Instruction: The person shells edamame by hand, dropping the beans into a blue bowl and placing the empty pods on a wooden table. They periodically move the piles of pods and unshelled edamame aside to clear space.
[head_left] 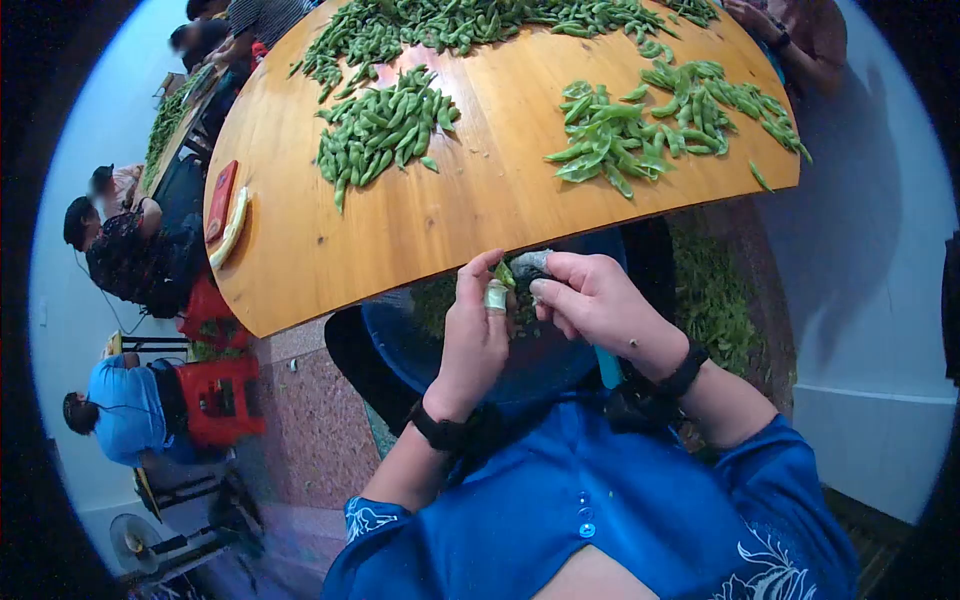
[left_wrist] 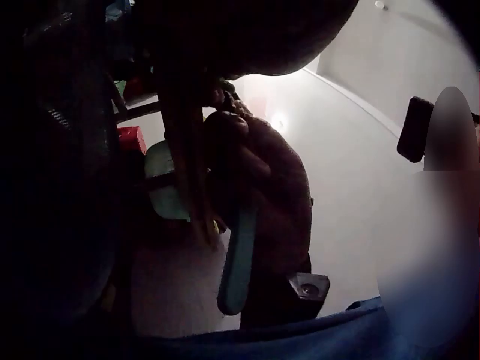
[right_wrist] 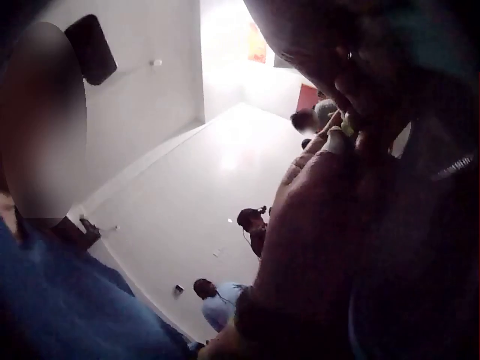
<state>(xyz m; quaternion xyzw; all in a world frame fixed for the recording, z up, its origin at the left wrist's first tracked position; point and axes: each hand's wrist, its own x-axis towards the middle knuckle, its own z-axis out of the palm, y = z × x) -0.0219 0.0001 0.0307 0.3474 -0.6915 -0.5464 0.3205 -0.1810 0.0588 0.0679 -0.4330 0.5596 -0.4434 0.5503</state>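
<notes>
Over a blue basin (head_left: 385, 335), my left hand (head_left: 475, 335) pinches a green soybean pod (head_left: 504, 274) between thumb and fingers. One left finger wears a pale wrap (head_left: 496, 294). Facing it, my right hand (head_left: 605, 300) is curled, its fingertips close beside the pod; grey wrapping (head_left: 530, 264) covers one digit. A teal handle (head_left: 608, 367) sticks out below the right palm, and also shows in the left wrist view as a long rounded handle (left_wrist: 238, 262); the rest of that tool is hidden in the hand. Both wrist views are dark.
On the wooden table (head_left: 490, 200) lie a pile of plump pods (head_left: 385, 130), a heap of flatter pods (head_left: 610, 140) and a large mound (head_left: 430, 25) at the far side. A red phone-like object (head_left: 221, 200) sits near the left edge. Green pods (head_left: 715, 300) cover the floor at right.
</notes>
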